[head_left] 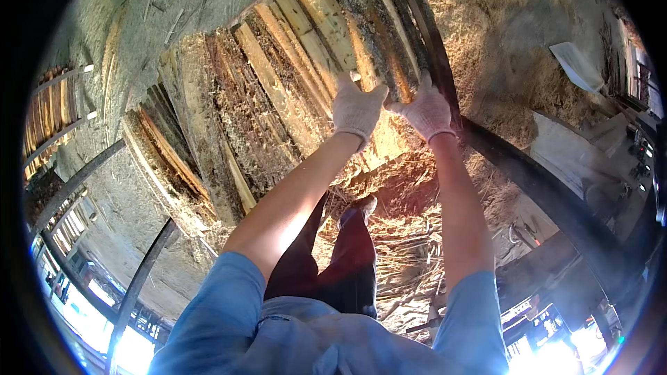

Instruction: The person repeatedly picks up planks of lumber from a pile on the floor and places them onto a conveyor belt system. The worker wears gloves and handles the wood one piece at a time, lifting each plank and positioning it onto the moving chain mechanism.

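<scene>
Both my hands wear pale work gloves and reach forward to the near end of a rough, bark-streaked wooden board (379,35). My left hand (356,107) is closed at the board's left side, its thumb pointing right. At the right side, my right hand (425,110) grips the same end, its thumb turned toward the left one. The undersides of the fingers are hidden. The board lies tilted among other planks, its far end leading away from me. Left of it lies a row of pale sawn planks (306,28), dusted with sawdust.
A dark metal bar (439,48) runs along the board's right side, and a thick dark beam (535,187) slants away at right. Sawdust (396,180) and wood strips (410,264) cover the floor by my feet. A white sheet (577,66) lies at far right. Metal rails (142,278) stand at left.
</scene>
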Demonstrator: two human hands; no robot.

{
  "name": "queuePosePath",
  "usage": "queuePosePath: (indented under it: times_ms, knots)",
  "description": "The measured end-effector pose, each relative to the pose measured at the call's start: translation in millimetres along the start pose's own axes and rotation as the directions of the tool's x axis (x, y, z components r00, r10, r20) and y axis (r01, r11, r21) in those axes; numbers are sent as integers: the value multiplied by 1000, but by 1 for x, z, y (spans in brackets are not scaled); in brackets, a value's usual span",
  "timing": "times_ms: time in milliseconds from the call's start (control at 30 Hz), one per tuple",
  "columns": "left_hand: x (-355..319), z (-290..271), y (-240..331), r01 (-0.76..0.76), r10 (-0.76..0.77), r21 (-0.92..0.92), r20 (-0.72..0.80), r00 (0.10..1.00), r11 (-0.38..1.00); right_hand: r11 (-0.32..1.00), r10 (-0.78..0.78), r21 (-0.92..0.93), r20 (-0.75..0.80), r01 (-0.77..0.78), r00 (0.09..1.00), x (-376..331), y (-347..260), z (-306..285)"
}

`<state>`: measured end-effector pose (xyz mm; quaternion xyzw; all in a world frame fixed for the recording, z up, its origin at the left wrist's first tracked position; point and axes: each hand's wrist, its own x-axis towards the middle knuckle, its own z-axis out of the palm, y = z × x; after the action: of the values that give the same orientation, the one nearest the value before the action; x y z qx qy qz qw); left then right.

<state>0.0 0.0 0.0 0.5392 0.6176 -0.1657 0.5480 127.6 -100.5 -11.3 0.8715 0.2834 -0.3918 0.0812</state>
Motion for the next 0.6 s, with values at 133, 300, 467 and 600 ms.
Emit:
queuePosePath:
  times_ms: [133, 300, 467, 600]
  knots:
    - [-1, -3, 6, -62, 70, -122, 62, 996, 991, 983, -58, 165, -114, 77, 992, 4, 11, 20]
    - [13, -10, 1, -130, 190, -278, 200, 961, 952, 735, -63, 678, 41, 18, 997, -19, -16, 25]
    - [15, -26, -27, -161, 296, -482, 218, 930, 861, 590, -92, 806, 23, 36, 995, -42, -46, 36]
    - [16, -59, -65, 8, 228, -513, 396, 889, 859, 554, -76, 832, 36, 12, 996, -106, -78, 36]
